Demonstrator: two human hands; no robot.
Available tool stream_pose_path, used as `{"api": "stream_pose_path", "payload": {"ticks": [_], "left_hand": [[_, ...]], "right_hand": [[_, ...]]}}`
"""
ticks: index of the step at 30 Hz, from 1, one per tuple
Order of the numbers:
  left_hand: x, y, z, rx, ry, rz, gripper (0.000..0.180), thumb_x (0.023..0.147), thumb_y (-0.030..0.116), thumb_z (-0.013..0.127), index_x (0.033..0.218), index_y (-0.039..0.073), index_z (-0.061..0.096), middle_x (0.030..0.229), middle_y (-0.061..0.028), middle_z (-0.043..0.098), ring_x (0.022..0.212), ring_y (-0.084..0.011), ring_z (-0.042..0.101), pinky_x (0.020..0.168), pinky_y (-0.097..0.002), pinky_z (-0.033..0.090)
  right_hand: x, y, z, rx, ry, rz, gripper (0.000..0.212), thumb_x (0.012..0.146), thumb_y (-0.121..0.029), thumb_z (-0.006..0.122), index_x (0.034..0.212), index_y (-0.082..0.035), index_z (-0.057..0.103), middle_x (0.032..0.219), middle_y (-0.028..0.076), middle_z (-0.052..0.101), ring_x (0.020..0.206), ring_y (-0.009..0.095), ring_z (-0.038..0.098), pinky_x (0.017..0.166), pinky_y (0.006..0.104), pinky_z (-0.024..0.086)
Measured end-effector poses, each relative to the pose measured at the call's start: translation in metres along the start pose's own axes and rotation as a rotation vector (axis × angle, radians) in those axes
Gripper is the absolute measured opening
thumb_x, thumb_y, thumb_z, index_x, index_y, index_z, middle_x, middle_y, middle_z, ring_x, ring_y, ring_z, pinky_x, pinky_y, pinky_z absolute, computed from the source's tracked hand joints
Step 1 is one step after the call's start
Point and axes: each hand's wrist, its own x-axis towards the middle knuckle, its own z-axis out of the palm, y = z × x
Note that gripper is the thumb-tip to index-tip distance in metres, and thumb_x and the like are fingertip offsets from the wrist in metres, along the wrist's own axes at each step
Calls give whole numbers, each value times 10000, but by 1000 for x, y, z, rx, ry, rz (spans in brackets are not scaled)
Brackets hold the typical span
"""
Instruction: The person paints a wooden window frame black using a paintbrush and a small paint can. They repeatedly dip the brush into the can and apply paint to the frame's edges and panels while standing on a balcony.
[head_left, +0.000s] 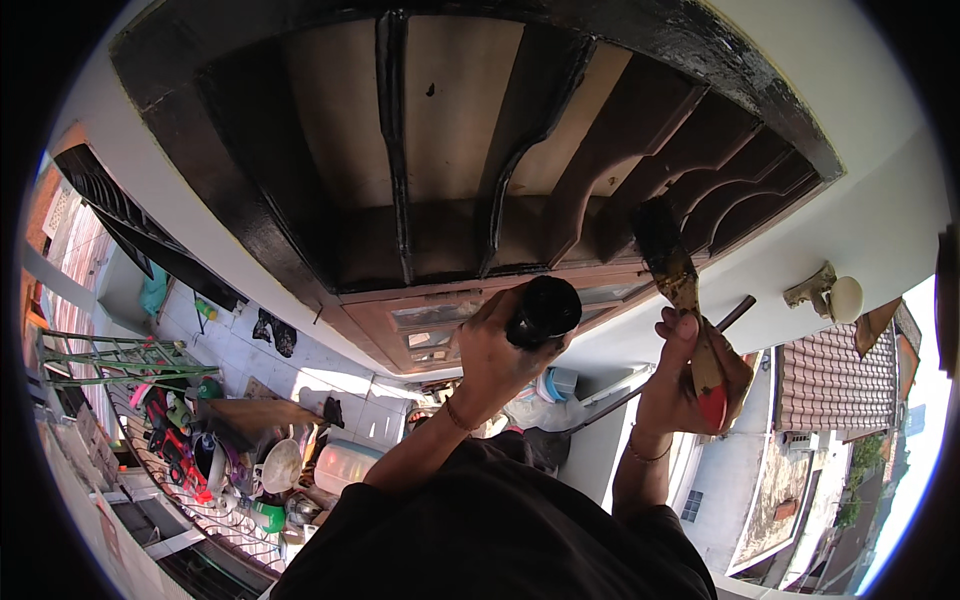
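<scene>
My left hand (485, 350) is wrapped round a small black container (545, 312), its round dark top facing up; what is inside cannot be made out. In my right hand (680, 385) is a paintbrush (682, 290) with a wooden, red-ended handle and dark, paint-coated bristles. The bristles point up at the wooden louvre panel (440, 110) overhead; whether they touch a slat is unclear. Glossy black covers the frame and the slats on the left, while the slats (605, 155) on the right are brown. Below the panel is a brown door or window frame (385, 335) with glass panes.
A white wall (870, 225) borders the panel, with a wall lamp fixture (830, 293) at right. Far below left lie a tiled floor (240, 350), a green metal ladder (120, 358), a clear plastic box (345, 465) and mixed clutter. A tiled roof (835, 380) shows outside.
</scene>
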Motion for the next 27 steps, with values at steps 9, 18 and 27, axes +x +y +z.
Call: {"api": "stream_pose_path", "payload": {"ticks": [9, 18, 27], "left_hand": [[-36, -29, -27, -76, -100, -132, 468, 707, 299, 941, 1043, 49, 731, 938, -143, 759, 809, -301, 771, 717, -390, 619], [-50, -32, -43, -173, -216, -219, 494, 695, 280, 955, 1056, 26, 735, 924, -126, 768, 809, -245, 773, 723, -353, 613], [-67, -39, -52, -187, -331, -198, 583, 675, 304, 947, 1132, 28, 715, 939, -139, 755, 812, -296, 767, 734, -384, 626]], "right_hand": [[81, -8, 85, -358, 105, -639, 349, 763, -109, 929, 1007, -38, 689, 828, 89, 755, 671, 194, 761, 572, 242, 599], [107, 17, 104, -446, 75, -761, 246, 794, -70, 887, 950, -45, 698, 750, 36, 698, 570, 148, 671, 510, 261, 544], [88, -14, 102, -457, 137, -723, 210, 793, -37, 875, 885, -40, 686, 787, 73, 732, 607, 175, 716, 539, 264, 579]]}}
